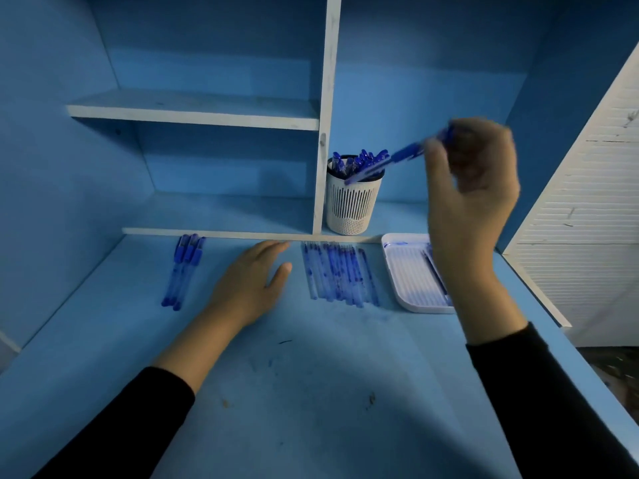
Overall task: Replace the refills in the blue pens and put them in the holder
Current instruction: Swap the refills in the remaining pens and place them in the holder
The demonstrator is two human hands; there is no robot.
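Desk [311, 392] carries my left hand [249, 285], flat and relaxed, likely for balance. Tray [411, 271] sits right, holder [351, 205] in the shelf nook, refills [337, 274] rowed between for easy reach, a few pens [185, 267] waiting left. My right hand [473, 188] pinches one pen [390, 160], aimed at the holder's mouth.

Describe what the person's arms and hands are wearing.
Both arms wear long black sleeves: the left sleeve stops partway up the forearm, the right sleeve nearer the wrist. The left hand and right hand are bare, with no gloves, rings or watch visible.
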